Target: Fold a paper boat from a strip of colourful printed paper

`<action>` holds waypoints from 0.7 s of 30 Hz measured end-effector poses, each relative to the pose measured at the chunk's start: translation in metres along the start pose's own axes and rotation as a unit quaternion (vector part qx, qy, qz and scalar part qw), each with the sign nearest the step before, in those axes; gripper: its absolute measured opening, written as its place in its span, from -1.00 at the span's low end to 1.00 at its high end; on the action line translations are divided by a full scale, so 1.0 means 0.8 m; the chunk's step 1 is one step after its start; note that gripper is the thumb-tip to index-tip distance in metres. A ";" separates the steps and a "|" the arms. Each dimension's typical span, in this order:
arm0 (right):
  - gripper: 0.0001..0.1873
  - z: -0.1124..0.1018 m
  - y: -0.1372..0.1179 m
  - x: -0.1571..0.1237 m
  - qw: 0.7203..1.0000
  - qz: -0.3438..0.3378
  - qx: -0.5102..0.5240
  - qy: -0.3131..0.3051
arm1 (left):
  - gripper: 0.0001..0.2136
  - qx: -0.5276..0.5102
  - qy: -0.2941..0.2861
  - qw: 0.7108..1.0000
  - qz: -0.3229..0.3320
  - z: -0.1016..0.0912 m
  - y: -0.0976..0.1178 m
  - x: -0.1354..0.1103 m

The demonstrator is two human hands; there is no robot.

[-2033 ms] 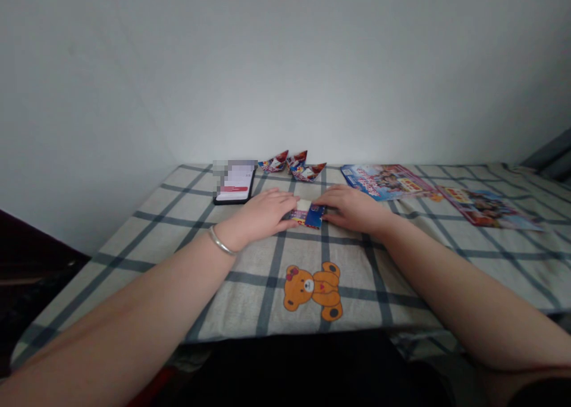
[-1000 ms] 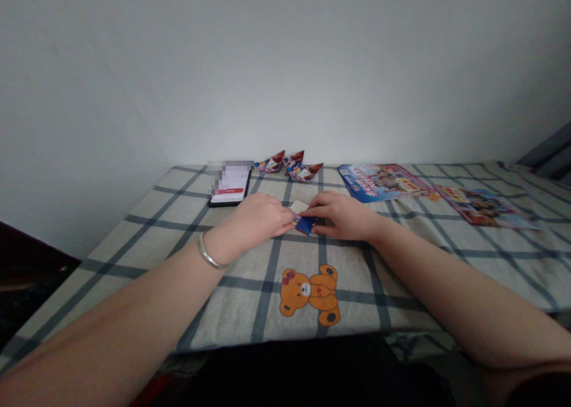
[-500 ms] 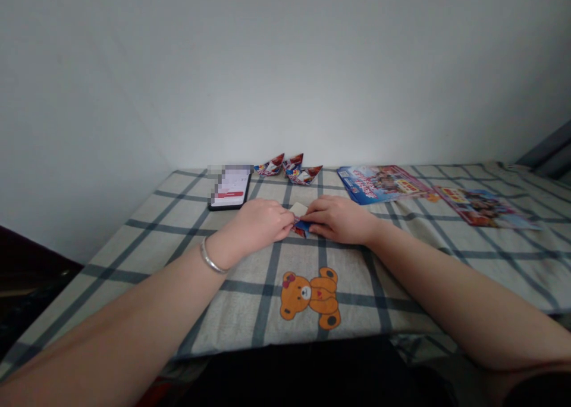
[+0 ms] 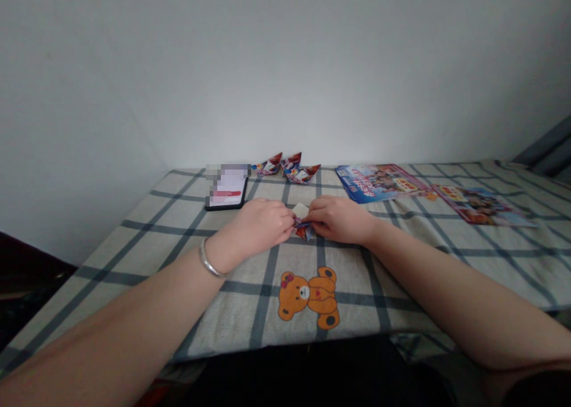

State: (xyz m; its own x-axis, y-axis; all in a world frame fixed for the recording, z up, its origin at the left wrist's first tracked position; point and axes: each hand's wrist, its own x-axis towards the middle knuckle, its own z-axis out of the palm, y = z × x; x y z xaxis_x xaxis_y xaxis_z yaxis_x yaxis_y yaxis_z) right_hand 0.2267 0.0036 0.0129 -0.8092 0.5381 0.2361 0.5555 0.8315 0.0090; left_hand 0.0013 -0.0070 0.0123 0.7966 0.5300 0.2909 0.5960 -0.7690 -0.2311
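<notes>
Cloth-covered table in pale beige with blue-grey checks [image 4: 147,240], its far edge along a plain grey-white wall [image 4: 285,68]. Small folded piece of glossy printed paper, red and blue with an off-white back [image 4: 304,233], lies around mid-table, well in from the near edge. Its off-white corner points to the far edge; the coloured end faces the near edge. Visible part runs roughly far to near; fingers cover both sides, so true long axis cannot be told. Person's left hand [image 4: 264,224] has thumb and fingers pinched on the paper's left side; right hand [image 4: 339,218] grips its right side, fingers bent. Hands near each other, paper between. Silver-coloured metal bangle [image 4: 206,262] at left wrist. Toward the far left corner, black-framed phone [image 4: 228,188], lit screen up, partly blurred. Right of it, by the far edge, three small red-and-blue paper boats [image 4: 302,175], close together. Farther right, glossy blue-and-red printed sheets [image 4: 381,182]; another multicoloured printed sheet [image 4: 482,204] toward the right edge. Orange bear print [image 4: 307,300] sideways near the near edge, head left.
</notes>
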 end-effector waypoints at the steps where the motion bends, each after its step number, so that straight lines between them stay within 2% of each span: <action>1: -0.76 -0.002 -0.001 -0.001 1.000 0.006 0.005 -0.003 | -0.77 0.008 -0.007 1.000 -0.006 -0.001 0.003 0.000; 4: -0.78 -0.008 -0.005 -0.003 0.999 0.033 0.006 -0.013 | -0.73 0.027 -0.024 0.999 -0.029 -0.004 0.010 0.001; 8: -0.78 -0.015 -0.014 -0.004 0.995 0.087 -0.043 -0.022 | -0.75 0.033 -0.019 0.998 -0.044 -0.003 0.015 0.000; 12: -0.79 -0.019 -0.017 -0.004 0.988 0.130 -0.076 -0.033 | -0.80 0.022 -0.013 0.999 -0.045 0.000 0.013 0.000; 21: -0.76 -0.020 -0.012 -0.005 0.977 0.190 -0.078 -0.050 | -0.80 -0.021 -0.030 0.994 -0.100 -0.002 0.006 0.001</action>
State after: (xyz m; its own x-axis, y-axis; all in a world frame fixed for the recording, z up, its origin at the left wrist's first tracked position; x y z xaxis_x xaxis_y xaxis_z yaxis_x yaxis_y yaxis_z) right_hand 0.2277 -0.0086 0.0272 -0.5496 0.8209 0.1549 0.8354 0.5423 0.0897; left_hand 0.0048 -0.0113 0.0131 0.6683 0.6928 0.2710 0.7390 -0.6601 -0.1350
